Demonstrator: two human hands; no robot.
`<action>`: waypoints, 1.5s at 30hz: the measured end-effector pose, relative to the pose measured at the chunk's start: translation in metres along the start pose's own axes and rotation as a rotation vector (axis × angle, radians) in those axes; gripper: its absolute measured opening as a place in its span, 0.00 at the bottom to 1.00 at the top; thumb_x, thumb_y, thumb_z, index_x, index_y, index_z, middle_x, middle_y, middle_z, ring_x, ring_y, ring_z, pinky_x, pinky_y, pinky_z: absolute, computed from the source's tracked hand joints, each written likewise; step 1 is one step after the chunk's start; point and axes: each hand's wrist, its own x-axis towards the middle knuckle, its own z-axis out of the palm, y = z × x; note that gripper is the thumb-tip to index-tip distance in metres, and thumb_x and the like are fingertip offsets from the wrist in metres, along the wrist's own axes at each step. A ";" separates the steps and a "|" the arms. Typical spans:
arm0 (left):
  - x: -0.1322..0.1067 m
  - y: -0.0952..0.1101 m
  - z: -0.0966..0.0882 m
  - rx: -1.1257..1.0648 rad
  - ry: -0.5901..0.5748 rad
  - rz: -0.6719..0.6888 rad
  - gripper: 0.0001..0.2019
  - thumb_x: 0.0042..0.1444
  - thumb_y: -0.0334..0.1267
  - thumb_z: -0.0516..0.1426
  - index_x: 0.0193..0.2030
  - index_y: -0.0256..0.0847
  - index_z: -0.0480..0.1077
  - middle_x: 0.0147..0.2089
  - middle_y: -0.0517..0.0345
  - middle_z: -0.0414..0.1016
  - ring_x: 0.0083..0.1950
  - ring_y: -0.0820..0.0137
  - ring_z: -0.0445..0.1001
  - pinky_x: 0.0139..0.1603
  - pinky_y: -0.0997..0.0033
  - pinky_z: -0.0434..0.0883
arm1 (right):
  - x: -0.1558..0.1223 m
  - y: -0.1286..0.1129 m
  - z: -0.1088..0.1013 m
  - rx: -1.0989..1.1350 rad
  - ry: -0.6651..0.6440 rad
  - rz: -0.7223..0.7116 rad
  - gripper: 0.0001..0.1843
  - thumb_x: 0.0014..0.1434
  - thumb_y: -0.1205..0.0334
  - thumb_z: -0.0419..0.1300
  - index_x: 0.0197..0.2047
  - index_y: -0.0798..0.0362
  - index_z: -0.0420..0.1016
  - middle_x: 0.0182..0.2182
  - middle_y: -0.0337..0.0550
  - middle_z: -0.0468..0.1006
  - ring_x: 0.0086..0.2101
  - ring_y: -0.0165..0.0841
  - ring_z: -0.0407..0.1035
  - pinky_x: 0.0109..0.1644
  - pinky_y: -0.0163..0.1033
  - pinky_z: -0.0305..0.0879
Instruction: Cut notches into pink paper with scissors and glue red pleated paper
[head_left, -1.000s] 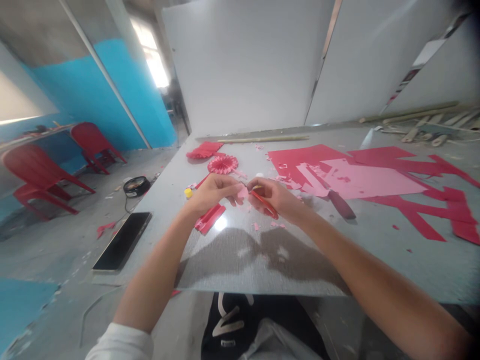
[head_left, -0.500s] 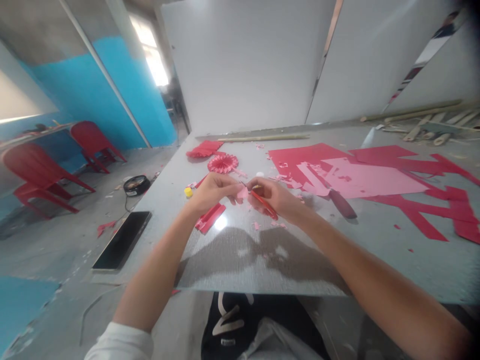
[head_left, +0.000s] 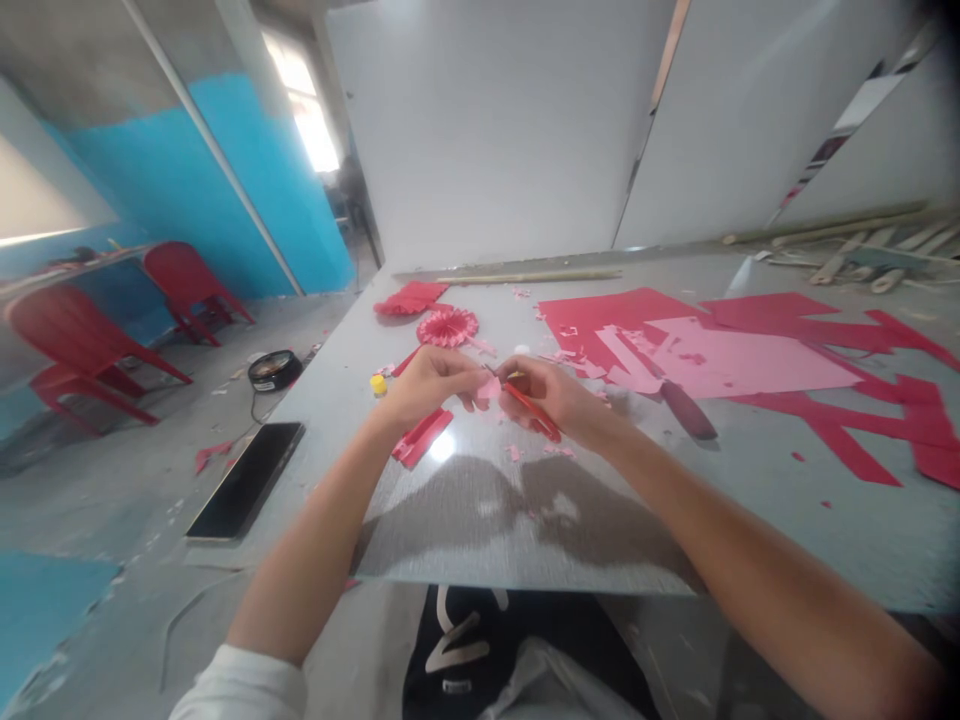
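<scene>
Blue-painted wall (head_left: 210, 190) rises on the far left, with two red plastic chairs (head_left: 82, 360) on the concrete floor (head_left: 127, 520) below it. Nearby sits a round black coil (head_left: 274, 370) with a thin cord. A black phone (head_left: 245, 480) lies flat beside the left edge of the grey table (head_left: 480, 525).

On the table, a pleated red paper rosette (head_left: 448, 327) sits beyond the left hand (head_left: 431, 385), with a yellow cap (head_left: 378, 385) just left of that hand and a folded red paper strip (head_left: 422, 437) just below it. The left hand's grip is pinched, fingertips pressed on a small pink paper scrap (head_left: 487, 389) held between both hands. The right hand (head_left: 546, 392) pinches a slim red tool (head_left: 534, 410), its dark tip near the scrap; its exact kind is too small to tell.

Further right lie a pink paper sheet (head_left: 750, 357), a dark-handled knife (head_left: 688, 410) and jagged red paper offcuts (head_left: 847, 400).
</scene>
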 end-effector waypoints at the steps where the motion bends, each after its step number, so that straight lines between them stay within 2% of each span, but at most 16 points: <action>1: 0.000 0.000 0.000 0.001 0.002 -0.004 0.15 0.60 0.43 0.62 0.28 0.34 0.80 0.28 0.50 0.80 0.29 0.72 0.77 0.32 0.74 0.75 | 0.000 0.001 0.000 0.000 0.001 0.003 0.14 0.56 0.57 0.68 0.39 0.51 0.67 0.22 0.31 0.68 0.21 0.24 0.56 0.23 0.34 0.51; 9: 0.000 -0.001 -0.001 0.012 -0.001 -0.012 0.15 0.59 0.44 0.63 0.28 0.34 0.79 0.28 0.51 0.80 0.28 0.72 0.77 0.32 0.74 0.75 | 0.001 0.006 -0.004 -0.016 0.004 -0.013 0.14 0.56 0.58 0.68 0.40 0.50 0.68 0.24 0.32 0.70 0.21 0.24 0.57 0.24 0.34 0.53; 17: 0.001 -0.004 -0.002 -0.038 -0.005 -0.014 0.14 0.58 0.44 0.64 0.30 0.34 0.78 0.28 0.51 0.80 0.29 0.72 0.77 0.32 0.73 0.75 | -0.001 0.002 -0.003 -0.044 0.033 0.001 0.15 0.56 0.57 0.69 0.39 0.50 0.67 0.22 0.30 0.68 0.20 0.24 0.57 0.25 0.34 0.55; 23: 0.002 -0.007 -0.003 -0.101 0.066 -0.040 0.13 0.55 0.45 0.66 0.34 0.34 0.77 0.30 0.52 0.79 0.30 0.72 0.78 0.33 0.73 0.74 | 0.000 0.003 -0.006 -0.034 0.084 0.005 0.16 0.55 0.54 0.69 0.40 0.50 0.67 0.22 0.31 0.69 0.21 0.24 0.58 0.23 0.33 0.50; 45: 0.001 -0.005 -0.003 -0.062 0.085 0.006 0.12 0.55 0.42 0.66 0.32 0.34 0.76 0.29 0.54 0.78 0.29 0.74 0.76 0.33 0.75 0.73 | -0.001 0.001 -0.004 -0.058 0.075 -0.009 0.15 0.55 0.56 0.69 0.39 0.50 0.67 0.20 0.30 0.67 0.21 0.24 0.57 0.26 0.35 0.53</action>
